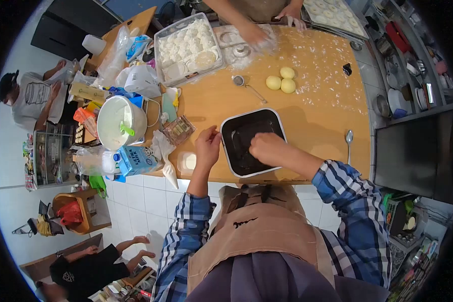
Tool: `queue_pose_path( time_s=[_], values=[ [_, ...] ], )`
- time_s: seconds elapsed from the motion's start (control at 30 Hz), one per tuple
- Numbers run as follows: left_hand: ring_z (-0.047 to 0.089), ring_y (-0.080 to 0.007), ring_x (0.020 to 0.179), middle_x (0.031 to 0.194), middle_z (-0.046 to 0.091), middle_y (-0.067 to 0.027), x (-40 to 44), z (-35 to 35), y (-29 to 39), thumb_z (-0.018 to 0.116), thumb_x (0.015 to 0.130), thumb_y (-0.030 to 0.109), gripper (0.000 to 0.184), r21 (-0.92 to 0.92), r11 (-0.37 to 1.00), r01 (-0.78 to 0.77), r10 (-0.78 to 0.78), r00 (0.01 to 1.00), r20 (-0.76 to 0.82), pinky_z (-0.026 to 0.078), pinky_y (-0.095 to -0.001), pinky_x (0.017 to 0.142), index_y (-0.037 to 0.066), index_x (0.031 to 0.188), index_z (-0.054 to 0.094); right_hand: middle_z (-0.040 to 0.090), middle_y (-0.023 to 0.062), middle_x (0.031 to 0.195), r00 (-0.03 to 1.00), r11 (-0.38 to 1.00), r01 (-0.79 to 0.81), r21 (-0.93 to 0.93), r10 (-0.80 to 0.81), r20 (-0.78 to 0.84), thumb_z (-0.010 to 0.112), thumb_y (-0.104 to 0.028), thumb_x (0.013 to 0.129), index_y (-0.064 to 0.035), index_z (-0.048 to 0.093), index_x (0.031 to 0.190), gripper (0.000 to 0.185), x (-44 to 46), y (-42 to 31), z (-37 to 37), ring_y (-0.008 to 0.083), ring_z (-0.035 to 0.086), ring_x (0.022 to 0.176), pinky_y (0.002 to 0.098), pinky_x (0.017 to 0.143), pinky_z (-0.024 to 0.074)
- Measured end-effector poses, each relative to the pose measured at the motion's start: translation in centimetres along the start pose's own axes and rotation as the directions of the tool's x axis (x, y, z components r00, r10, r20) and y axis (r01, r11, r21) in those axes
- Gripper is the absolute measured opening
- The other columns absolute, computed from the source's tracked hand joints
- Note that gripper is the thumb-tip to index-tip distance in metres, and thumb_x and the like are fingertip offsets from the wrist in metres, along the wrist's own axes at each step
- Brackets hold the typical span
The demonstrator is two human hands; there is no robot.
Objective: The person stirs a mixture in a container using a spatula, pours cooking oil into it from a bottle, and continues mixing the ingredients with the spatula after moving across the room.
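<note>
A square dark baking pan with a pale rim sits at the table's near edge. My left hand is at the pan's left rim, its fingers closed; whether they grip the rim is unclear. Over the pan's right half is my right hand, closed, and what it holds, if anything, is hidden. Beyond the pan lie a small metal strainer or scoop with a handle and three pale yellow dough balls. To the left of my left hand stands a small clear tub with something white in it.
A milk carton, white bowl and hand mixer crowd the left. A tub of white dough pieces stands behind. A co-worker's hand is at the far edge. A spoon lies right; two other people are at left.
</note>
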State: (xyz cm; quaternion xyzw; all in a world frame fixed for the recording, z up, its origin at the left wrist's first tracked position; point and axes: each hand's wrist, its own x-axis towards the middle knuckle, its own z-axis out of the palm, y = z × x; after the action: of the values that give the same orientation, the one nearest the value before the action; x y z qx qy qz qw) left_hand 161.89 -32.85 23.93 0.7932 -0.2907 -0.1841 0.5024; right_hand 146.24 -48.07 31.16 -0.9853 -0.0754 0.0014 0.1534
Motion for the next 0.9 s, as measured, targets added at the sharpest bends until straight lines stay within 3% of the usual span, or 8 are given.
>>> queue_pose_path(
  time_s=[0.17, 0.23, 0.33, 0.43, 0.57, 0.7, 0.8, 0.9],
  values=[
    [0.062, -0.0164, 0.078, 0.085, 0.065, -0.0142, -4.6, -1.0, 2.3, 0.060, 0.082, 0.010, 0.026, 0.195, 0.978, 0.075, -0.085, 0.995, 0.043, 0.048, -0.0278, 0.071, -0.005, 0.103, 0.058, 0.061, 0.0146, 0.074, 0.989, 0.999, -0.050, -0.002, 0.049, -0.140, 0.056, -0.009, 0.067, 0.0004, 0.064, 0.068, 0.012, 2.0, 0.6, 0.5, 0.0304, 0.060, 0.075, 0.0398, 0.064, 0.0515],
    [0.063, -0.0173, 0.076, 0.082, 0.065, -0.0143, -6.7, -0.5, 3.3, 0.062, 0.081, 0.010, 0.025, 0.146, 0.979, 0.141, -0.164, 0.973, 0.160, 0.049, -0.0282, 0.068, -0.004, 0.101, 0.059, 0.062, 0.0159, 0.076, 0.998, 1.000, -0.020, 0.021, 0.021, -0.058, 0.057, -0.009, 0.066, 0.0013, 0.065, 0.069, 0.013, 1.2, -0.9, 1.3, 0.0320, 0.061, 0.078, 0.0394, 0.066, 0.0517],
    [0.064, -0.0184, 0.072, 0.080, 0.066, -0.0136, -7.0, -0.2, 3.0, 0.062, 0.080, 0.009, 0.024, 0.174, 0.977, 0.122, -0.145, 0.981, 0.129, 0.049, -0.0284, 0.067, -0.003, 0.100, 0.059, 0.063, 0.0165, 0.079, 0.989, 0.997, 0.073, 0.017, -0.075, 0.130, 0.057, -0.010, 0.068, 0.0009, 0.066, 0.071, 0.014, -0.8, -1.6, 1.5, 0.0346, 0.062, 0.083, 0.0396, 0.069, 0.0518],
    [0.064, -0.0179, 0.072, 0.078, 0.065, -0.0130, -5.8, -0.6, 3.8, 0.062, 0.079, 0.008, 0.024, 0.184, 0.973, 0.139, -0.169, 0.974, 0.154, 0.049, -0.0284, 0.066, -0.003, 0.101, 0.059, 0.063, 0.0173, 0.078, 0.986, 0.998, -0.026, 0.051, 0.018, 0.165, 0.057, -0.010, 0.068, 0.0004, 0.066, 0.069, 0.013, 0.2, 0.9, -0.1, 0.0342, 0.062, 0.081, 0.0401, 0.068, 0.0517],
    [0.063, -0.0188, 0.078, 0.086, 0.064, -0.0143, -3.6, 0.2, -0.1, 0.057, 0.081, 0.000, 0.021, 0.113, 0.993, -0.030, 0.010, 0.985, 0.173, 0.049, -0.0286, 0.069, -0.005, 0.101, 0.059, 0.062, 0.0182, 0.073, 0.976, 0.989, -0.143, -0.035, 0.135, -0.171, 0.056, -0.008, 0.069, 0.0000, 0.065, 0.065, 0.012, 2.4, 3.8, 1.8, 0.0342, 0.062, 0.072, 0.0408, 0.065, 0.0516],
    [0.060, -0.0291, 0.068, 0.079, 0.061, -0.0185, -2.3, 0.1, 0.4, 0.060, 0.077, 0.002, 0.021, 0.089, 0.991, -0.103, 0.090, 0.987, 0.136, 0.047, -0.0341, 0.061, -0.004, 0.097, 0.061, 0.062, 0.0192, 0.075, 0.989, 0.991, -0.132, 0.013, 0.131, 0.073, 0.057, -0.007, 0.068, 0.0020, 0.064, 0.067, 0.012, 1.4, 0.4, 1.8, 0.0354, 0.062, 0.075, 0.0422, 0.067, 0.0512],
    [0.058, -0.0295, 0.065, 0.073, 0.059, -0.0173, -2.2, 0.6, -1.3, 0.060, 0.077, 0.002, 0.021, 0.036, 0.989, -0.143, 0.140, 0.988, 0.068, 0.046, -0.0352, 0.060, -0.003, 0.097, 0.061, 0.062, 0.0179, 0.075, 0.991, 0.989, -0.078, 0.126, 0.063, 0.115, 0.059, -0.008, 0.066, 0.0002, 0.064, 0.069, 0.010, -1.2, 0.1, 2.5, 0.0352, 0.062, 0.074, 0.0427, 0.067, 0.0506],
    [0.057, -0.0291, 0.063, 0.070, 0.057, -0.0163, -4.0, -0.3, 2.9, 0.059, 0.079, 0.003, 0.019, 0.204, 0.971, -0.124, 0.133, 0.990, -0.034, 0.046, -0.0360, 0.059, -0.001, 0.097, 0.061, 0.063, 0.0178, 0.076, 0.984, 0.979, -0.175, 0.106, 0.171, 0.043, 0.059, -0.008, 0.066, -0.0004, 0.064, 0.068, 0.010, -1.5, 1.1, -1.0, 0.0350, 0.061, 0.074, 0.0433, 0.065, 0.0501]
  ],
)
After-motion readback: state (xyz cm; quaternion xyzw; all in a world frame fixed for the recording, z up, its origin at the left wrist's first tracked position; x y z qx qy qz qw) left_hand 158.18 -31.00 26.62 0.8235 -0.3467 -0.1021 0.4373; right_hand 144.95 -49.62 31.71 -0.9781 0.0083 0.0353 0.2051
